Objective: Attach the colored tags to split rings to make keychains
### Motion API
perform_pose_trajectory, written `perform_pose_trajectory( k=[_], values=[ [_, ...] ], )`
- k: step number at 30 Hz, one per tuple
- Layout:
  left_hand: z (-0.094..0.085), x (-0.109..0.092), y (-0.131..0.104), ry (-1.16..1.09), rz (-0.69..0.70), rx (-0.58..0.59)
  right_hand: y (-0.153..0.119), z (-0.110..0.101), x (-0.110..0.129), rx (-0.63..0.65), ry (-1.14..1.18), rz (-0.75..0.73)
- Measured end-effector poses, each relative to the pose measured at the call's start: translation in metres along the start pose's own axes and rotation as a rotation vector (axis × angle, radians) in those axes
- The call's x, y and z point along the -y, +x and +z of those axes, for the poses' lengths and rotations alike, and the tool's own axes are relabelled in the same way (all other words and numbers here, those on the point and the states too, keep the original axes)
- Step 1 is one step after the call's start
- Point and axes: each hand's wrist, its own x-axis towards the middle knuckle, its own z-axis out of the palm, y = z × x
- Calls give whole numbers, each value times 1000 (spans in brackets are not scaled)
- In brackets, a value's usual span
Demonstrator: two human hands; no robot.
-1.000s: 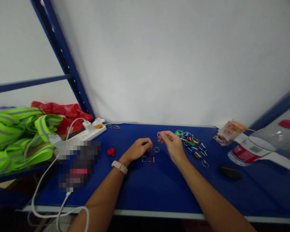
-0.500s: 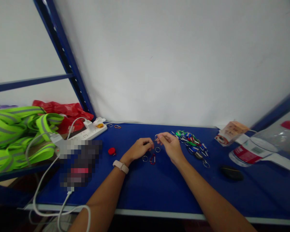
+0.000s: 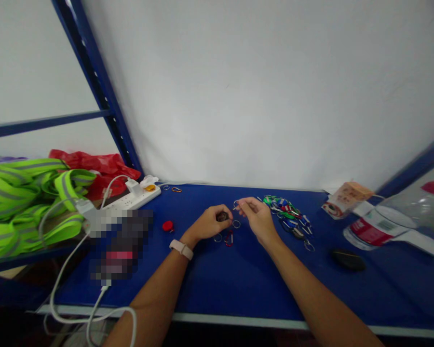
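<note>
My left hand (image 3: 212, 224) is closed around a small dark round object (image 3: 222, 216), partly hidden by the fingers. Between thumb and fingertips, my right hand (image 3: 256, 214) pinches a metal ring (image 3: 236, 205). Two more rings lie on the blue table between and below the hands, one (image 3: 236, 224) near the left fingertips and one (image 3: 217, 237) under the left hand. Beside them is a red carabiner (image 3: 229, 239). Right of my right hand spreads a pile of coloured carabiners (image 3: 284, 208) with rings.
A red round object (image 3: 168, 226) lies left of my left hand. Farther left are a power strip (image 3: 144, 195), white cables and green reflective straps (image 3: 21, 193). At the right are a black object (image 3: 347, 259), a small box (image 3: 347, 198) and a plastic bottle (image 3: 376, 224).
The left hand has turned slightly, and the dark object in it now shows. My right hand has shifted slightly right with the ring.
</note>
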Motion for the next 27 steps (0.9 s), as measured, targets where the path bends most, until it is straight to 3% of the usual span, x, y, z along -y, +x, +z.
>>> perform_pose_trajectory(
  k=[10, 19, 23, 27],
  values=[
    [0, -2, 0, 49, -35, -29, -1, 0, 3, -5, -31, -3],
    [1, 6, 2, 22, -21, -27, 4, -7, 7, -100, 0, -39],
    [1, 2, 1, 33, -42, -29, -8, -3, 35, 10, -22, -78],
    [1, -8, -3, 43, -51, -45, -47, 5, 81, 167, 6, -150]
  ],
)
